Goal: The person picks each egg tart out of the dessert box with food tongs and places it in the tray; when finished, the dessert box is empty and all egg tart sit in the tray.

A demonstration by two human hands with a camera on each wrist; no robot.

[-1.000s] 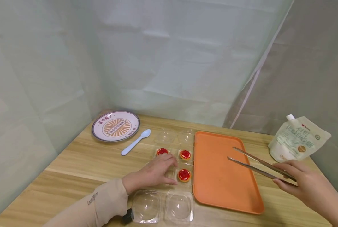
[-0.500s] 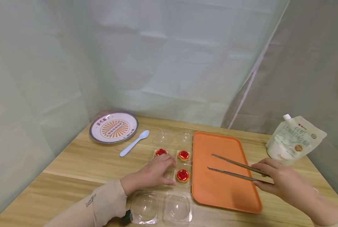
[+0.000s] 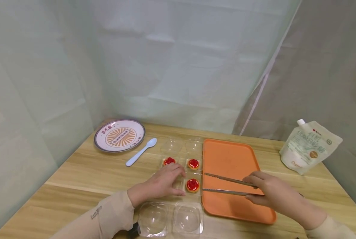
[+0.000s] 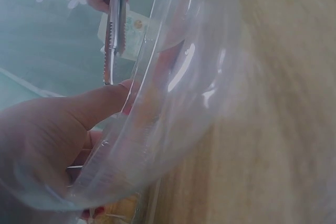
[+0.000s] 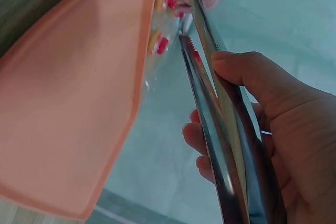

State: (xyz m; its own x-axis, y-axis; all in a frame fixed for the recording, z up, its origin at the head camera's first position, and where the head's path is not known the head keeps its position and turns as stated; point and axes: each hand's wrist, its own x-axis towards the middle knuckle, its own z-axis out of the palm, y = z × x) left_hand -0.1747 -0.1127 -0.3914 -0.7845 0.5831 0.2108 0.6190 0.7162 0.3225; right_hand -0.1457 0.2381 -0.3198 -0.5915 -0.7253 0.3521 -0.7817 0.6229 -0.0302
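My right hand (image 3: 270, 191) holds metal tongs (image 3: 225, 179) level above the orange tray (image 3: 225, 212). Their toothed tips stand apart, close to the right side of a red-topped tart (image 3: 192, 185). This tart sits in a compartment of a clear plastic container (image 3: 192, 194). Two more tarts lie farther back, one (image 3: 193, 163) at right and another (image 3: 169, 161) partly behind my left hand (image 3: 163, 181). That left hand rests over the container's near-left compartment, thumb and fingers bent loosely and apart. In the left wrist view a clear lid (image 4: 173, 103) fills the middle; whatever is beneath the palm is hidden.
Domed plastic lids (image 3: 188, 217) stand open at the near side, others (image 3: 172, 145) at the far side. A light blue spoon (image 3: 142, 152) and a patterned plate (image 3: 119, 134) lie at the left. A spouted pouch (image 3: 307, 146) stands at the back right.
My right hand has moved left across the tray, bringing the tong tips from above its right part to the near-right tart. My left hand has stayed in place.
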